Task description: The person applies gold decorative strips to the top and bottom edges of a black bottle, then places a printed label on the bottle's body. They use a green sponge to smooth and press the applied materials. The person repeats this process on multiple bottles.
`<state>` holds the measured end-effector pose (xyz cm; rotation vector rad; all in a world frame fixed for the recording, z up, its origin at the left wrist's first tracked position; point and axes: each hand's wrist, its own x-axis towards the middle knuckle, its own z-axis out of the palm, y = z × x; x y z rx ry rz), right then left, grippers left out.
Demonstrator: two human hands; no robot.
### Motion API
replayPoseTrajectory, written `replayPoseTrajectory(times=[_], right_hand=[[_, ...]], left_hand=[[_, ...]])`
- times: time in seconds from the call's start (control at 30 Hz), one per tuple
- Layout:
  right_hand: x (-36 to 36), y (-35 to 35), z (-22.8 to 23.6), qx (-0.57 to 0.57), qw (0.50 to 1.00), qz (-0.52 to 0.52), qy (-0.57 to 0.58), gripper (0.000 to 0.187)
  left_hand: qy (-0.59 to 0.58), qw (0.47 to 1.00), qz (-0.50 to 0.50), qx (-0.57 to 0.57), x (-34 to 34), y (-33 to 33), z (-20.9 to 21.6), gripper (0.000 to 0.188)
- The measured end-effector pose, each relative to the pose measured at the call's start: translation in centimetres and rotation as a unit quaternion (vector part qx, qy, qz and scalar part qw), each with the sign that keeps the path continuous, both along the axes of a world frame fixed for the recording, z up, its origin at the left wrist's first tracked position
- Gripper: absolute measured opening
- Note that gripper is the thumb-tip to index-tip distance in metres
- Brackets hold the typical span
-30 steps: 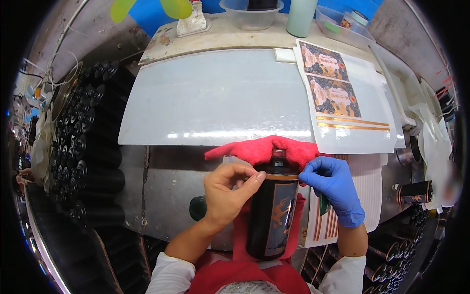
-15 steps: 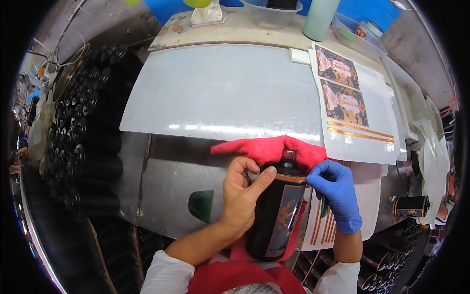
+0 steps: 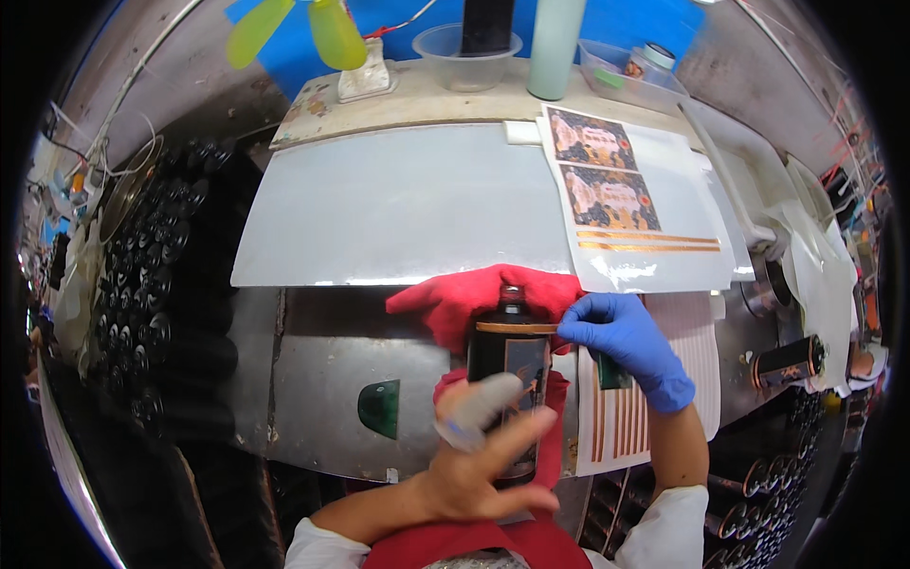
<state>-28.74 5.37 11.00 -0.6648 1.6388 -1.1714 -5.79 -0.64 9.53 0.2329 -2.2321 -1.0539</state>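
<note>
A dark bottle (image 3: 488,353) with a grey and orange label stands propped on a red cloth (image 3: 441,305). Round its shoulder runs a thin gold strip (image 3: 512,328). My right hand (image 3: 626,343), in a blue glove, pinches the strip's right end beside the bottle. Fingers spread and blurred by motion, my bare left hand (image 3: 479,465) is in front of the bottle's lower part, with a whitish cover on one finger; no object shows in it. Partly under my gloved hand is a dark green flat piece (image 3: 614,374); whether that hand touches it, I cannot tell.
Left of the bottle lies another green scraper-like piece (image 3: 379,410). A sheet of decals (image 3: 654,270) lies on the pale board at the right, above a sheet of copper strips (image 3: 697,379). Stacked dark bottles (image 3: 180,284) line the left side; another bottle (image 3: 789,363) lies far right.
My left hand has left the bottle's neck and come down toward me, its fingers spreading. My right hand keeps its pinch at the strip's end. The whole view has shifted.
</note>
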Motion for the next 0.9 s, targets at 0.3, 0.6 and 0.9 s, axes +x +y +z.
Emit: replayPoseTrajectory(times=[0.3, 0.6, 0.9], right_hand=[[-1.6, 1.3, 0.7, 0.018, 0.999, 0.025, -0.016, 0.018], [-1.2, 1.0, 0.5, 0.025, 0.999, 0.008, -0.026, 0.017], [-0.1, -0.2, 0.1, -0.001, 0.999, 0.031, -0.042, 0.018]], left_hand=[[-0.109, 0.988, -0.078, 0.071, 4.6, 1.2, -6.8, 0.099], [-0.116, 0.957, -0.029, -0.264, 3.1, 2.0, -2.7, 0.097], [-0.145, 0.973, -0.105, 0.143, 6.9, 1.6, -9.6, 0.119]])
